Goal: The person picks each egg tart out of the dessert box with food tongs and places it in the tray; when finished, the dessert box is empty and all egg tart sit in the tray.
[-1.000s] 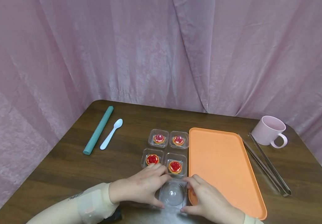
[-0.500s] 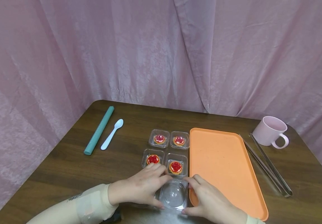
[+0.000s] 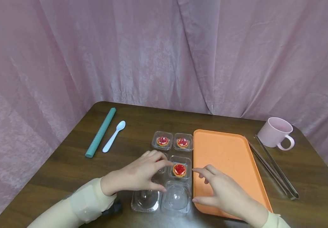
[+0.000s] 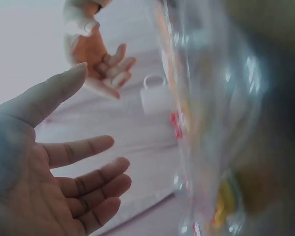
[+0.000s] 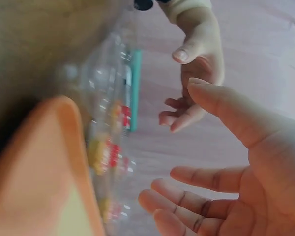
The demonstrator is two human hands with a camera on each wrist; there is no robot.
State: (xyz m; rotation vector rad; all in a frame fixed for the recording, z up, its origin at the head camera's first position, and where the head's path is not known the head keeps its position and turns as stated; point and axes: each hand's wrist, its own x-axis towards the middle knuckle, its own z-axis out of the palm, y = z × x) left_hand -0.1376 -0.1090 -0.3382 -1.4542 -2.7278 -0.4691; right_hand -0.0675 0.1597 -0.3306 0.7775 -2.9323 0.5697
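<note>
My left hand (image 3: pixel 139 171) hovers with fingers spread over the clear plastic boxes, holding nothing. It partly covers the middle-left box and its tart. My right hand (image 3: pixel 223 191), also spread and holding nothing, is above the orange tray (image 3: pixel 223 152). Between the hands lies the front-right clear box (image 3: pixel 177 197), lid down, with no tart visible inside. Beside it is the front-left clear box (image 3: pixel 145 202), partly under my left thumb. Red-topped tarts sit in the middle-right box (image 3: pixel 179 170), the back-left box (image 3: pixel 162 141) and the back-right box (image 3: pixel 182 142). Both wrist views show relaxed, empty palms.
Right of the tray lie metal tongs (image 3: pixel 275 171), near a pink mug (image 3: pixel 275 132). On the left are a teal stick-shaped case (image 3: pixel 100 133) and a pale blue spoon (image 3: pixel 114 136). A pink curtain (image 3: pixel 152 57) hangs behind the table (image 3: pixel 58 177).
Both hands have let go of the front-right box and moved apart, the left up and leftward, the right rightward over the tray. The front-left box has come into view.
</note>
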